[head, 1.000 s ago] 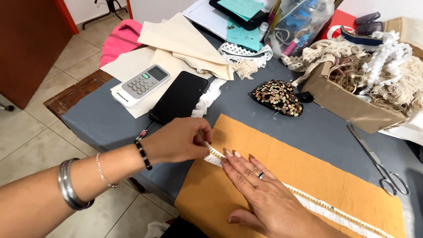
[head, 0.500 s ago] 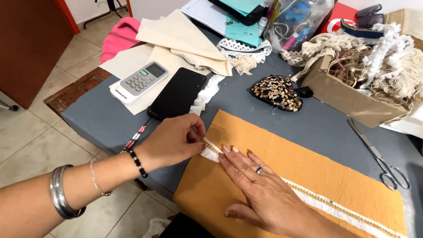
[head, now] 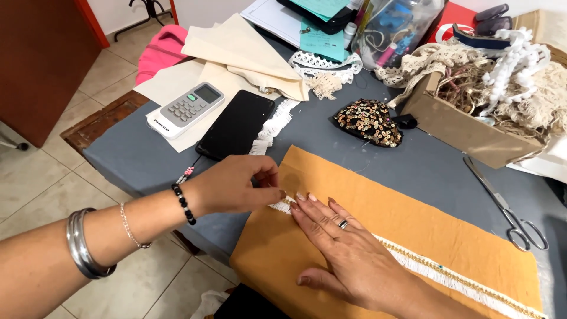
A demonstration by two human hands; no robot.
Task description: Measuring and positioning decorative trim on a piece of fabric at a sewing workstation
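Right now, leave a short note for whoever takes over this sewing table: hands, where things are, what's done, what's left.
Left hand: pinching the near end of the white fringe trim at the edge of the mustard cloth.
Right hand: flat on the cloth, fingers pressing the trim beside the left hand's grip.
Trim lies along the cloth toward the far right corner.
Scissors lie untouched on the grey table, right side; the phone sits above the left hand.
Done: trim laid out along the cloth.
Left: near end not yet released; whether it is fastened cannot be seen.
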